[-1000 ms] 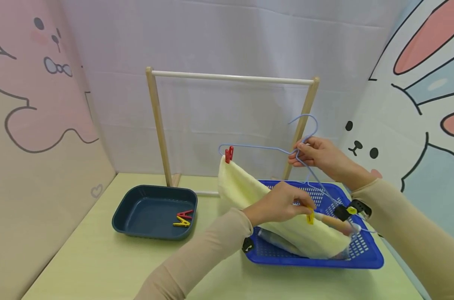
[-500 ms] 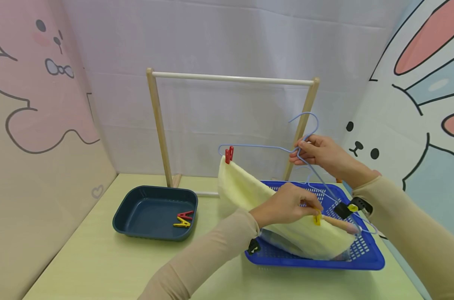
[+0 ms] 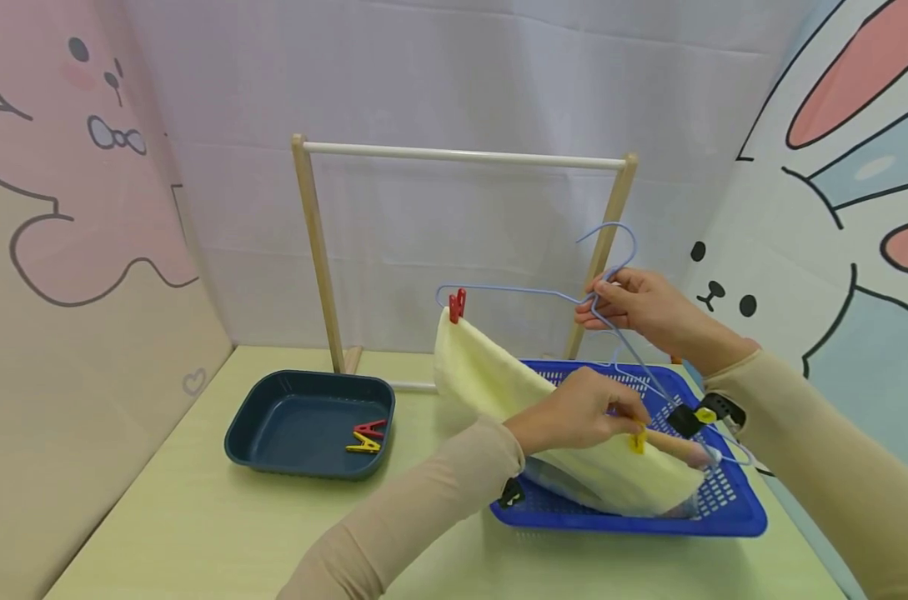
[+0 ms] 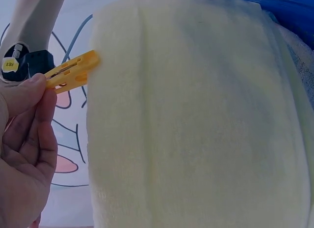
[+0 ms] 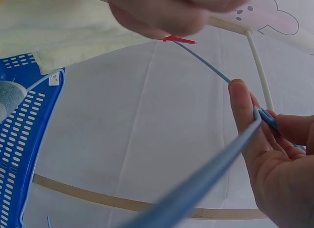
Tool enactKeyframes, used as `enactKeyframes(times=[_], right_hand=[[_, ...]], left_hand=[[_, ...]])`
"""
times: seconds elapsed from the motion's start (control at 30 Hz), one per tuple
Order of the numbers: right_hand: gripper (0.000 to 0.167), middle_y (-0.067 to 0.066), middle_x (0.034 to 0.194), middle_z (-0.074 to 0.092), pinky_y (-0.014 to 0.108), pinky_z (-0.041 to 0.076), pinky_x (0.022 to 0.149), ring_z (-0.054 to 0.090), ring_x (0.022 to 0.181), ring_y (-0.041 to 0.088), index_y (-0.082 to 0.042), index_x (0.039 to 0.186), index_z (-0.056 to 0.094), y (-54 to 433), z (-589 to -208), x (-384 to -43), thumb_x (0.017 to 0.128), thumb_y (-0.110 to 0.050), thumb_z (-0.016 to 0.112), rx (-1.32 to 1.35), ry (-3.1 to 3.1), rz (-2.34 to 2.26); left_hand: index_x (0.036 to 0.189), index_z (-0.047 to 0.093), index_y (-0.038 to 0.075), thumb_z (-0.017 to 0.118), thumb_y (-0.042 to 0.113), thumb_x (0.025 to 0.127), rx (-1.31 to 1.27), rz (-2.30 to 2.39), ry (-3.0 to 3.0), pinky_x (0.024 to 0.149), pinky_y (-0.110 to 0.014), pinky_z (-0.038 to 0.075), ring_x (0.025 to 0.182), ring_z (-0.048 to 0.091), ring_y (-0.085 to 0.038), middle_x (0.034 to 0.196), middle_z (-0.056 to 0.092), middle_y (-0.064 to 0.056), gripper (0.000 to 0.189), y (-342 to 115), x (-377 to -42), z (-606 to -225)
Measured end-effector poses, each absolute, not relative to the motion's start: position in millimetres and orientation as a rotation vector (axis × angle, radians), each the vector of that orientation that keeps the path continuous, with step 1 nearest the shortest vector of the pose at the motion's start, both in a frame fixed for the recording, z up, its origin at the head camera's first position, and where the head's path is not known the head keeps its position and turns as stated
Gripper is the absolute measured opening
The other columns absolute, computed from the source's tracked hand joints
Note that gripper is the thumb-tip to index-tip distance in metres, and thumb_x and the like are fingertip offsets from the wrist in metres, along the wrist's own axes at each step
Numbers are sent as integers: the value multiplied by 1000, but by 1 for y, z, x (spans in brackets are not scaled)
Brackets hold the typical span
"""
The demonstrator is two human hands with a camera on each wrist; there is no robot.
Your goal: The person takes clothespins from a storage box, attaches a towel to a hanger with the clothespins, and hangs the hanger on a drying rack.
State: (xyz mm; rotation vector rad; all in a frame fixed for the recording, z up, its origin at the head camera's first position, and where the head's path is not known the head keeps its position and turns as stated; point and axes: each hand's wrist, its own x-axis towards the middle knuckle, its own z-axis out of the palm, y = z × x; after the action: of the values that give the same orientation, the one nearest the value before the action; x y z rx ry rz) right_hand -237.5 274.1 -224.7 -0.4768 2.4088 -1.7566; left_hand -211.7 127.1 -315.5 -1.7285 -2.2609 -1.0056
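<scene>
My right hand (image 3: 644,312) grips a light blue wire hanger (image 3: 521,290) at the neck, below its hook. A pale yellow towel (image 3: 491,367) hangs from the hanger's left end, held there by a red clothespin (image 3: 457,306). With thumb and fingers, my left hand (image 3: 584,408) pinches a yellow clothespin (image 4: 73,71) by its handles. That clothespin's tip meets the towel's edge, near the hanger's lower right arm. Whether it also bites the hanger wire cannot be told. In the right wrist view the hanger neck (image 5: 265,117) lies between thumb and fingers.
A blue perforated basket (image 3: 746,500) stands under the towel, with cloths and another hanger in it. To the left, a dark tray (image 3: 288,425) holds a red clothespin (image 3: 369,429) and a yellow one. A wooden rack with a white rail (image 3: 461,155) stands behind.
My left hand has shifted slightly right along the towel's edge with the yellow clothespin. The hanger and my right hand have risen a little.
</scene>
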Motion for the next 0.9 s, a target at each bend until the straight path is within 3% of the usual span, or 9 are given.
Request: enactKeyframes(times=[0.4,0.9], right_hand=[[35,11,97,64,30,52,81,67,91,17,9,113,44,274,-226,-238,102,-24,41,-496,2383,-1770],[36,10,97,64,29,52,81,67,90,17,9,113,44,278,-226,-238,101,-25,43,-484,2394,-1771]], left_hand=[[89,76,18,69,17,88,-1737,-899,-2353,70,-5,38,69,49,11,76,64,18,8,132,-207,-315],[97,74,21,70,22,87,-1743,-791,-2446,71,-6,37,73,49,12,82,63,20,11,136,-208,-318]])
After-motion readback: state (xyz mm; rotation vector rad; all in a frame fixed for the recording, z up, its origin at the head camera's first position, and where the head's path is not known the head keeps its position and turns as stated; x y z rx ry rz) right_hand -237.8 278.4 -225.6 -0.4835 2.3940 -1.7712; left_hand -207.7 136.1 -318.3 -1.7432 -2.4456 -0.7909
